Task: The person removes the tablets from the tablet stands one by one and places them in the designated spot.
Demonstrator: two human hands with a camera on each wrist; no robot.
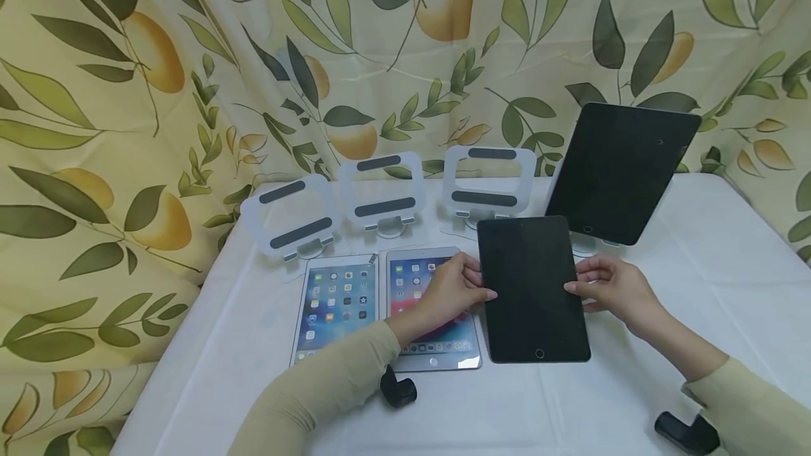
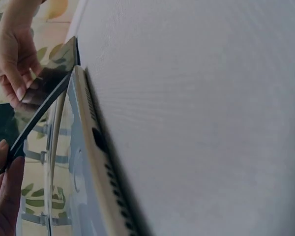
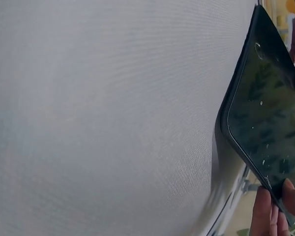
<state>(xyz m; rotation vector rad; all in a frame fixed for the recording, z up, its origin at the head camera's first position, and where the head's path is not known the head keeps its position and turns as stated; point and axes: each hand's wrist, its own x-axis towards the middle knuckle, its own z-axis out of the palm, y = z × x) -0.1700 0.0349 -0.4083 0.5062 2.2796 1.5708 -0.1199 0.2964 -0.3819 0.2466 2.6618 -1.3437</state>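
A black-framed tablet (image 1: pixel 532 301) with a dark screen is tilted up from the table between both hands, its home button towards the person. The left hand (image 1: pixel 453 287) pinches its left edge, thumb over the screen and fingers beneath. Along the opposite edge the right hand (image 1: pixel 614 290) grips the same way. Both wrist views show thumb and fingers on either side of the tablet's rim. Under the left hand lies a white tablet (image 1: pixel 437 357) with its screen lit, partly covered by the forearm. Another lit white tablet (image 1: pixel 338 301) lies to its left.
Behind stand several white tablet stands: left (image 1: pixel 298 224), middle (image 1: pixel 383 206) and right (image 1: pixel 491 195), with dark pads. A second black tablet (image 1: pixel 624 174) leans upright on a stand at the back right. A white cloth (image 1: pixel 716 266) covers the table; a leaf-patterned curtain (image 1: pixel 393 41) hangs behind.
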